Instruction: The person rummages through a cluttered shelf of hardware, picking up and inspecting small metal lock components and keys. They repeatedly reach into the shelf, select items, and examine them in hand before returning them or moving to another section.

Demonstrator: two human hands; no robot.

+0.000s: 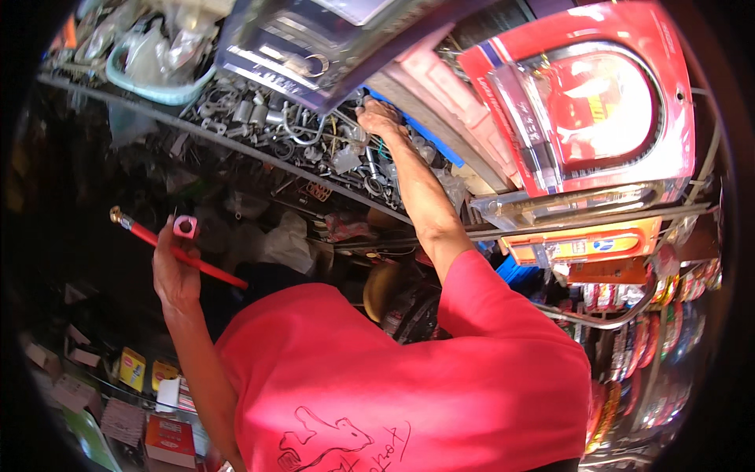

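Note:
My left hand (174,267) is closed round a thin red hose (212,270) with a brass-coloured fitting (120,217) at its far end. At my left fingertips is a small pink square piece (185,227) with a dark round hole. My right arm stretches forward to a shelf heaped with loose metal parts (263,118). There my right hand (380,116) has its fingers curled down among the parts, beside a blue strip (429,134); what they grip, if anything, is hidden. Near that hand lie a U-shaped metal piece (305,135) and small clear bags (346,160).
A light-blue basket (161,93) of plastic bags stands at the far left. Dark framed packaging (283,67) hangs over the shelf. Large red packaging (515,102) with a black loop stands at the right. Small boxes (169,440) sit at the lower left. A metal shelf edge (236,141) crosses below the parts.

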